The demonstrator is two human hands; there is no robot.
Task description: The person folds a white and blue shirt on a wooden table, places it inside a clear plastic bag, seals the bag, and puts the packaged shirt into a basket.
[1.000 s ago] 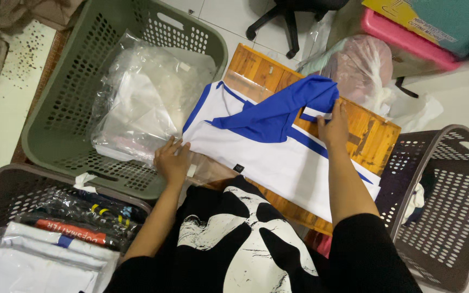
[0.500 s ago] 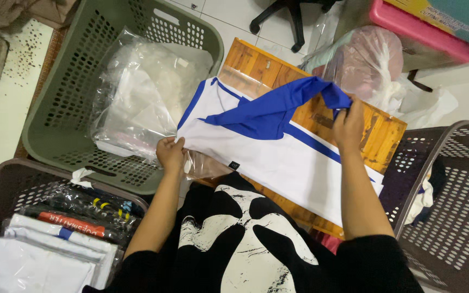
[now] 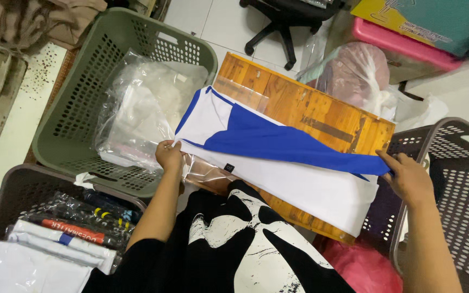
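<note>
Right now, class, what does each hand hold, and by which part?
Left hand pins the white-and-blue garment's near left edge; right hand pinches its blue sleeve tip.

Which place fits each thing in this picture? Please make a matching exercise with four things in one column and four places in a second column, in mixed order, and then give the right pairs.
Things:
1. green basket
2. white and blue shirt
3. office chair
4. right hand

Places:
A. at the top, on the tiled floor
B. on the wooden board
C. at the left, with clear plastic bags inside
D. at the tip of the blue sleeve, near the dark basket

Right pairs: 1-C, 2-B, 3-A, 4-D
</note>
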